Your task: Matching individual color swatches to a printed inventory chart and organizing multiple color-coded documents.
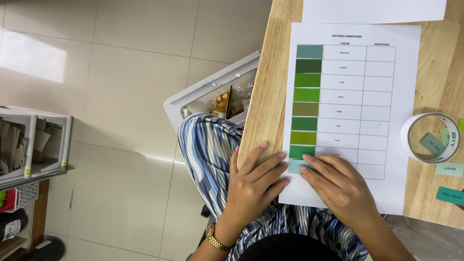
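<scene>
Bright, even daylight; window glare patch on floor tiles (26,56); soft shadows under hands; sharp focus, no visible blur

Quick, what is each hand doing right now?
Left hand: open, fingers spread flat at the edge of the white chart sheet, gripping nothing.
Right hand: open, fingertips pressing the pale teal swatch on the sheet.

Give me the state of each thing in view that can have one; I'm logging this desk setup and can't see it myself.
Left hand: flat on the sheet's edge, holding nothing.
Right hand: fingertips pressing the pale teal swatch.
Chart sheet: lying flat, inventory column blank.
Tape roll: lying flat on the table.
Drawer: pulled open, filled.
Loose labels: scattered beside the roll.
</scene>
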